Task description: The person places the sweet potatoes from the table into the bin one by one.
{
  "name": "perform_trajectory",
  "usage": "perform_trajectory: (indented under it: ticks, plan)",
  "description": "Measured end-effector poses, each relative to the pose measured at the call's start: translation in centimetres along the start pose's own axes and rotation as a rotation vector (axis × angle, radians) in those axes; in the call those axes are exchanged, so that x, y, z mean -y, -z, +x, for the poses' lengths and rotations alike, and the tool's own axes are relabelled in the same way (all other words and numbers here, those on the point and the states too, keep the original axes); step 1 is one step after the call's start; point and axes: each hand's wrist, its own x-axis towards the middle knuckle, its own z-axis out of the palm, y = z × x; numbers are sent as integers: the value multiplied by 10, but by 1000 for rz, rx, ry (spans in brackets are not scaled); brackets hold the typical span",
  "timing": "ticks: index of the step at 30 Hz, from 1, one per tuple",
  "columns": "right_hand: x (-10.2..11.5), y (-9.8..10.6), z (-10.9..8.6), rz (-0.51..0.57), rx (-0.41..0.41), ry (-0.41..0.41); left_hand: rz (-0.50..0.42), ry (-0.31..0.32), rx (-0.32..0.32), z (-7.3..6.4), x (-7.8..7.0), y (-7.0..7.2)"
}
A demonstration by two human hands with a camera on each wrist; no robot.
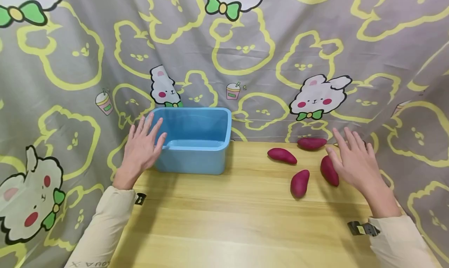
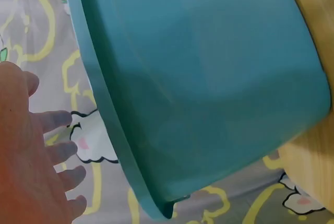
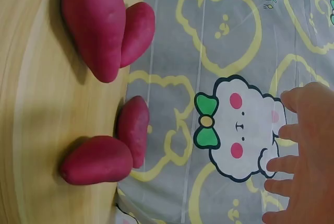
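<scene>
A blue plastic bin (image 1: 191,161) stands at the left of the table against the curtain, its inside bare in the head view. My left hand (image 1: 142,147) is spread over the bin's left rim with nothing in it; in the left wrist view the hand (image 2: 36,156) shows beside the rim. To the right lie several purple-red sweet potatoes, among them one at the left (image 1: 282,156), one at the back (image 1: 312,144), one in front (image 1: 299,184) and one at the right (image 1: 329,170). My right hand (image 1: 356,161), fingers spread, hovers above the right one and holds nothing.
The wooden table (image 1: 245,221) reaches from the curtain to the front of the view. A grey curtain (image 1: 252,46) with yellow outlines and white rabbits hangs behind and along both sides. Black straps sit at both sleeve cuffs (image 1: 389,229).
</scene>
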Motion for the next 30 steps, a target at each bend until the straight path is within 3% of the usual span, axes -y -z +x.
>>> perform_trajectory:
  ticks: [10,19,30]
  plan:
    - [3,-13,-9,92,-55,-14,-38,1,-62,-7,-17,-12]
    - [8,-25,-12,220,-104,-17,-79,23,-195,-27,-38,-33]
    - [8,-38,-19,379,-151,-53,-198,15,-324,-28,-62,-63]
